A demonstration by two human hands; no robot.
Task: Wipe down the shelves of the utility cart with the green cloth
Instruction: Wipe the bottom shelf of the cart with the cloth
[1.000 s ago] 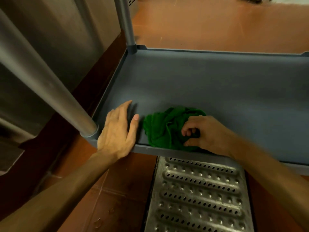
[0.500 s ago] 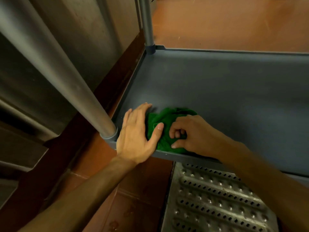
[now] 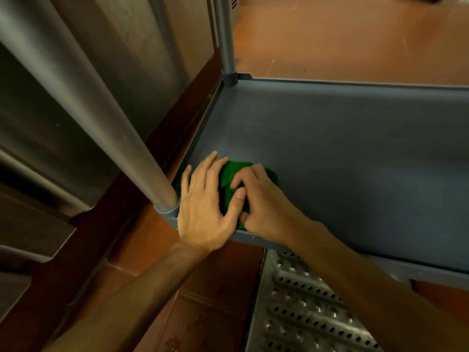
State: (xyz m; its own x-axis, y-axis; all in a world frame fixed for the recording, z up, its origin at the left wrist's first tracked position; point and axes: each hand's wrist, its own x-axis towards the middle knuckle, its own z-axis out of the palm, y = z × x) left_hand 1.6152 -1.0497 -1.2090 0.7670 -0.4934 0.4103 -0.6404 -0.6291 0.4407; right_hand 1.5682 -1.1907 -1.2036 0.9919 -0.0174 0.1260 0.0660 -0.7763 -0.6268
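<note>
The green cloth [image 3: 232,174] lies bunched in the near left corner of the cart's grey bottom shelf [image 3: 342,158]. My left hand [image 3: 205,207] lies flat over the cloth's left part, fingers spread, thumb across the cloth. My right hand [image 3: 264,204] presses on the cloth's right part with fingers curled into it. Both hands hide most of the cloth. The shelf has a low raised rim all round.
A grey metal post [image 3: 101,118] rises from the near left corner and another post [image 3: 224,39] from the far left corner. Stainless steel panels [image 3: 63,72] stand close on the left. A perforated metal floor grate [image 3: 304,308] lies below the shelf's front edge, on orange floor tiles [image 3: 342,34].
My left hand slid from the shelf's front rim onto the cloth. Both hands and the cloth shifted left into the corner beside the near post.
</note>
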